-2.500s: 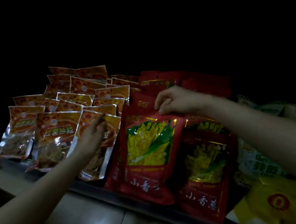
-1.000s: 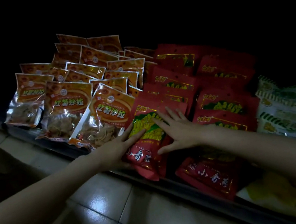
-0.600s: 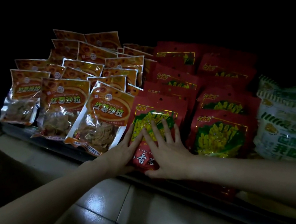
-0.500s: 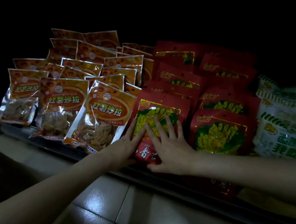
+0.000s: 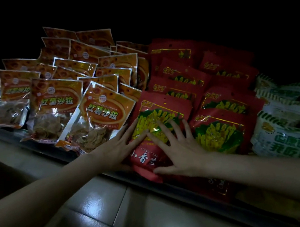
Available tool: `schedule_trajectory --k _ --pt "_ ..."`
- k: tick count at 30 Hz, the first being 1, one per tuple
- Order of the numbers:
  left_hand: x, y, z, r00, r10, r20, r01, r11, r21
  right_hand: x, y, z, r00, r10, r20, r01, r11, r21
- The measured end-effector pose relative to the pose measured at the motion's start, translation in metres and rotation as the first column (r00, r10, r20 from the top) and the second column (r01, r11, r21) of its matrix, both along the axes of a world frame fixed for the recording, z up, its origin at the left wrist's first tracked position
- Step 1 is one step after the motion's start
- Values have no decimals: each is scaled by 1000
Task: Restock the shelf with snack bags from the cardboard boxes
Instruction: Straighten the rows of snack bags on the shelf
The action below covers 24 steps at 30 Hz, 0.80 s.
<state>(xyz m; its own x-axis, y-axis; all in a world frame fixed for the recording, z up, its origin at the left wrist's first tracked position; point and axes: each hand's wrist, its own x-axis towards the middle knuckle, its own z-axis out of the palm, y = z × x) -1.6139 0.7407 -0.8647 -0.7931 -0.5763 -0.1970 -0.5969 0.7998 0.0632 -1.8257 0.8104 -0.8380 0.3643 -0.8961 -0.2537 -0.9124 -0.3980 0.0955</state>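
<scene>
the dark low shelf (image 5: 39, 147) runs from near right to far left, packed with rows of leaning bags: orange clear-window chip bags (image 5: 56, 106) at left, white and green puffed bags (image 5: 290, 143) at right, red foil ones between. the front red foil snack bag with a yellow picture (image 5: 158, 123) leans back at the shelf's near edge, long axis running away from the person. both the left hand (image 5: 119, 149) and right hand (image 5: 177, 146) lie flat on its face, fingers spread, gripping nothing; the right covers more of it.

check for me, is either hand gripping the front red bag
No, both the left hand and right hand lie flat with straight fingers on the front red bag.
</scene>
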Motion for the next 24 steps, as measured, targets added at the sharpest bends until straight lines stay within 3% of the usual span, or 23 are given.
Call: schedule_trajectory --k 6,12,18,24 --pt "8 -7 10 999 8 40 -11 998 69 6 6 -10 998 -52 -25 52 998 -23" --pt "-5 -8 10 992 66 107 -44 978 -202 4 -9 -5 993 -50 -105 45 997 -55" --pt "-18 -6 9 981 127 145 -64 925 -375 1 -27 5 979 -16 -205 -8 993 -120" --pt "-9 12 6 981 67 182 -13 959 -284 1 -14 -3 969 107 -223 -124 990 -64"
